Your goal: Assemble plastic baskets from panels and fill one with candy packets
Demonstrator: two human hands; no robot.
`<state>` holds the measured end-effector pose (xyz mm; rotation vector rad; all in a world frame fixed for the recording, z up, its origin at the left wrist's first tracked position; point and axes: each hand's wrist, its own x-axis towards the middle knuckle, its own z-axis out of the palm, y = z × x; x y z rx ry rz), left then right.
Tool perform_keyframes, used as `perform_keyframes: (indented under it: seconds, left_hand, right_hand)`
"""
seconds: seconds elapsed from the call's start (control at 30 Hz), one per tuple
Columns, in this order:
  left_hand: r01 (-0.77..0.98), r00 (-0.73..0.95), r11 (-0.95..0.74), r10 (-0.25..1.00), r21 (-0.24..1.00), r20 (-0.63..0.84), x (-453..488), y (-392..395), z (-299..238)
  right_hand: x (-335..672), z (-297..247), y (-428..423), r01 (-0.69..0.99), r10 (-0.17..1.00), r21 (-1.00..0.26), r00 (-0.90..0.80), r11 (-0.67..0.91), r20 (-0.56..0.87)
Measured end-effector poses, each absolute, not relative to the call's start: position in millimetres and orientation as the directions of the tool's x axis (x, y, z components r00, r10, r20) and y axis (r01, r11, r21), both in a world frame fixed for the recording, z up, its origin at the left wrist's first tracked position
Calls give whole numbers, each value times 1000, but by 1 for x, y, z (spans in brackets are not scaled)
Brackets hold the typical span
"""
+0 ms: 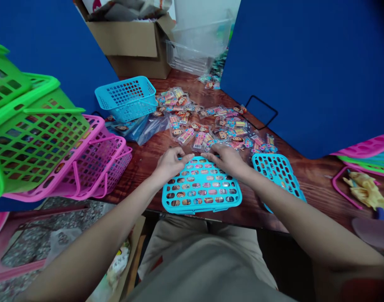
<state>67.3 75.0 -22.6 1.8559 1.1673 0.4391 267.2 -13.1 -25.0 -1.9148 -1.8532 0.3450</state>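
A blue plastic basket (201, 191) with a perforated lid sits at the table's front edge, directly before me. Small packets show through the holes of its lid. My left hand (173, 162) is closed on the far left corner of the lid, thumb along the rim. On the far right side, my right hand (227, 160) bends over the same rim with its thumb on top; its fingertips are partly hidden. Just beyond the hands lie many small clear packets (200, 138) with printed cartoon figures. A second blue lid (276, 174) rests beneath my right forearm.
Green baskets (37, 134) and pink baskets (100, 161) are stacked at the left. An open blue basket (127, 98) stands behind clear plastic bags (151, 126). At the back are a cardboard box (129, 40) and a clear bin (195, 46). A pink handle (339, 188) lies right.
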Motion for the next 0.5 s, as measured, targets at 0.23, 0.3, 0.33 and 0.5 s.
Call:
perform_keyframes:
  seconds: [0.23,0.3,0.33,0.5]
  left_hand:
    - [420,529,-92,833,903,-161,68,77,-24]
    - [377,537,-53,826,925,-172,69,75,-23]
    - [359,538,-44,826,932,-168,69,74,-22]
    - [286,562,-69,820,956,-109,72,68,-20]
  right_hand:
    - [271,-28,-12,784,994,-620,74,-12,75]
    - [271,-30,-17,766,981,-642,115,13,157]
    - [271,-30,-21,776,964,-630,142,33,225]
    - [266,-21,-51,901,913,-395,-6,182,408]
